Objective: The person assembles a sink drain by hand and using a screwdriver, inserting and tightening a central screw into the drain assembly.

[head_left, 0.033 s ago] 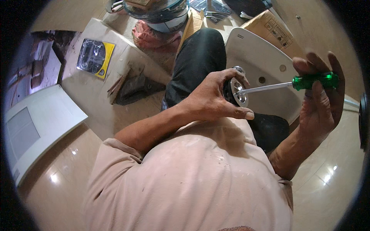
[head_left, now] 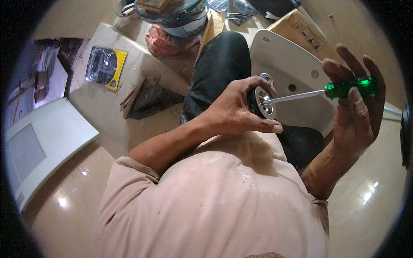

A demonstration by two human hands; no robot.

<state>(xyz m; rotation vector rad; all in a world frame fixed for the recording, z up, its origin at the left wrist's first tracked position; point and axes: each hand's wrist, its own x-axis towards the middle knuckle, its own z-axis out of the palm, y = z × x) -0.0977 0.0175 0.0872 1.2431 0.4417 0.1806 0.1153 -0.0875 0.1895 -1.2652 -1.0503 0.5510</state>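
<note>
Gripping a round silver drain fitting (head_left: 267, 109), the left hand (head_left: 234, 105) is curving its fingers over the top while its thumb is stretching along the lower edge and pointing right. These fingers are standing apart only by the width of the piece. The fitting is sitting just above the person's lap, its pierced face looking right and partly up toward the camera, its short axis lying roughly left to right, with a dark ring showing behind the rim.

The right hand (head_left: 355, 122) is holding a screwdriver (head_left: 319, 93) by its green handle, the thumb pressing on the near side and the fingers spreading loosely behind, several tips reaching up past it. The screwdriver's long axis is running almost level across the view, sloping slightly down to the left; its tip is pointing left and meeting the fitting's face, while the butt is pointing right.

Beyond the tool, an off-white basin (head_left: 277, 56) is lying beside the person's dark-trousered knee (head_left: 223, 56), and a cardboard box (head_left: 299, 32) is standing behind it. Farther left, a yellow-edged blister pack (head_left: 116, 71) and a black bag (head_left: 157, 103) are resting on a pale surface.
</note>
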